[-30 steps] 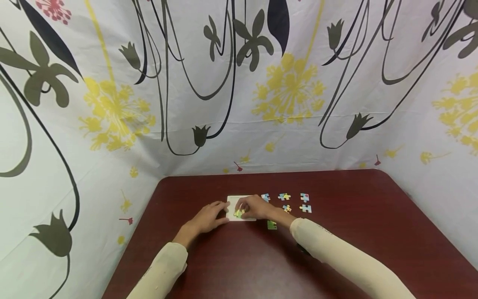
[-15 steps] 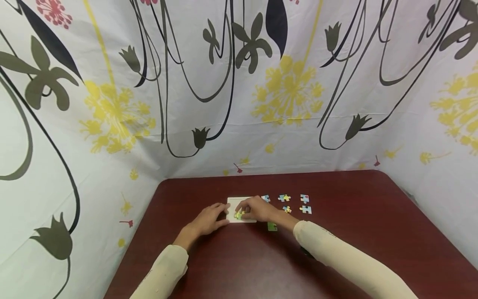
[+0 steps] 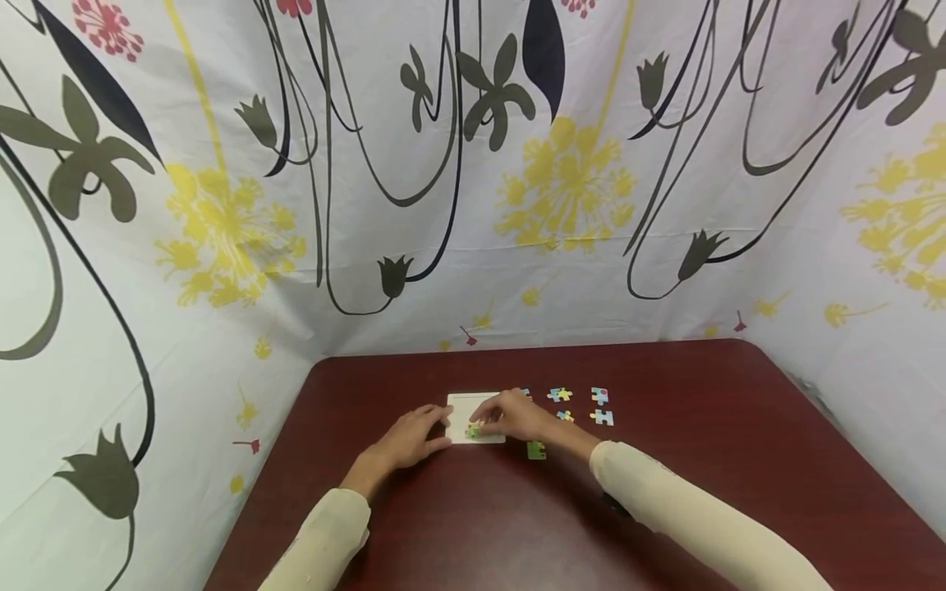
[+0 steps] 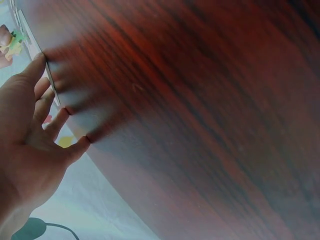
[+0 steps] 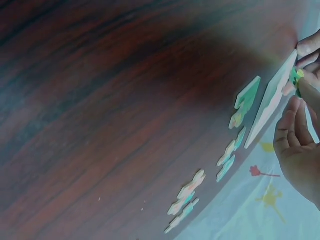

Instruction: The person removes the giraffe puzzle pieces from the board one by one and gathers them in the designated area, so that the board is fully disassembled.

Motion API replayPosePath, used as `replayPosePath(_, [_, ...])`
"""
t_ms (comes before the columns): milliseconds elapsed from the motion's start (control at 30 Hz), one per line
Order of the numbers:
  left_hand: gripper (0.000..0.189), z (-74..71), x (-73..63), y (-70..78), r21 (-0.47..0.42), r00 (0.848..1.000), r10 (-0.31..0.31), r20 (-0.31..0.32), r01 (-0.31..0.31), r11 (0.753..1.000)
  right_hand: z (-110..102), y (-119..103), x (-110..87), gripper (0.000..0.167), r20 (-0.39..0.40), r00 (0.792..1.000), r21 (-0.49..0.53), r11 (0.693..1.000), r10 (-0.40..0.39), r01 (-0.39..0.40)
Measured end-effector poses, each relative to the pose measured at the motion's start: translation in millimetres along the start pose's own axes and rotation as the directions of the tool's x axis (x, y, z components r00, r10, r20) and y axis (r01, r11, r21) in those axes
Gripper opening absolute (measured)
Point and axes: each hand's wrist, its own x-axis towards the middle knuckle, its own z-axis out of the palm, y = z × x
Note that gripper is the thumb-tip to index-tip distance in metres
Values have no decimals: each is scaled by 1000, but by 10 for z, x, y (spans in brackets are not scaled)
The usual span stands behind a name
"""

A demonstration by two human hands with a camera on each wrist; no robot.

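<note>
A white rectangular board (image 3: 460,407) lies flat on the table. At its left edge rests my left hand (image 3: 405,440), with thumb and fingers spread and touching the rim; the left wrist view shows these fingertips (image 4: 64,111) against the board's edge and the tabletop. Over the board, my right hand (image 3: 513,417) pinches a small green-and-yellow jigsaw piece (image 3: 472,430) between thumb and fingers. In the right wrist view the piece (image 5: 297,80) is partly covered by the fingers. Whether it touches the board I cannot tell.
Several loose jigsaw pieces lie right of the board: a green one (image 3: 536,450) nearest, a blue-and-yellow one (image 3: 559,395) farther back, and blue ones (image 3: 602,418) at the far right. The dark red table (image 3: 473,517) meets a floral cloth (image 3: 414,320) behind.
The head view has tilted slightly. My right fingers have shifted a little at the jigsaw piece, while my left hand stays at the board's edge.
</note>
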Motion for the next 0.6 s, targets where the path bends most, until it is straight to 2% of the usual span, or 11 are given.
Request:
replayPosePath(267, [55, 2, -16, 2, 8, 1000, -4, -2, 4, 1000, -136, 20, -120, 19, -7, 1000, 57, 998, 1, 0])
replayPosePath(600, [54, 16, -15, -3, 9, 1000, 1, 4, -1, 1000, -334, 60, -369, 19, -9, 1000, 45, 999, 27, -27])
